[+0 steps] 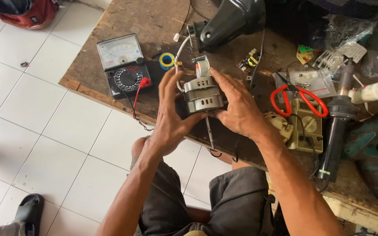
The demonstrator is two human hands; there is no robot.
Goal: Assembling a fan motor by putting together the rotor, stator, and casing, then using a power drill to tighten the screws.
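Note:
Both my hands hold a small silver electric motor (203, 92) with slotted metal housing above the edge of a worn wooden workbench (110, 39). My left hand (170, 117) grips its left side, fingers spread upward. My right hand (235, 105) wraps its right side. A thin metal shaft (209, 132) sticks down from the motor between my palms. White wires (179, 52) rise from the motor's top.
An analog multimeter (123, 64) with red lead lies at the left. A black fan housing (228, 19), blue tape roll (167, 60), red-handled scissors (298, 98), a second tester (306, 126), a black heat gun (335, 126) and a green drill (370, 153) crowd the bench. White tiled floor lies below.

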